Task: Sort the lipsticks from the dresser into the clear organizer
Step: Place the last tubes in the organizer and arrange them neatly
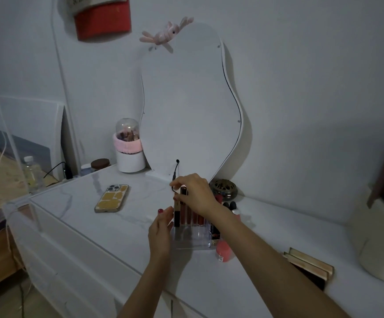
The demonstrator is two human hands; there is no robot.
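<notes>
Left hand flat against clear organizer's left wall, fingers straight | my right hand pinches, I think, a dark lipstick above its slots | organizer on dresser

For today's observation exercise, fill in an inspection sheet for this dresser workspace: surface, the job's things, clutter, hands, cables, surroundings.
Surface: white marbled dresser top.
Job's things: clear organizer holds a row of upright lipsticks at its back; a pink tube lies beside it on the dresser.
Clutter: phone face down, books, brass incense holder, white jar with pink band.
Hands: right hand pinches the top of a dark lipstick over the organizer; left hand rests flat against its side.
Cables: black cable at the mirror's foot.
Surroundings: wavy mirror leaning on the wall, pink plush toy on it.
</notes>
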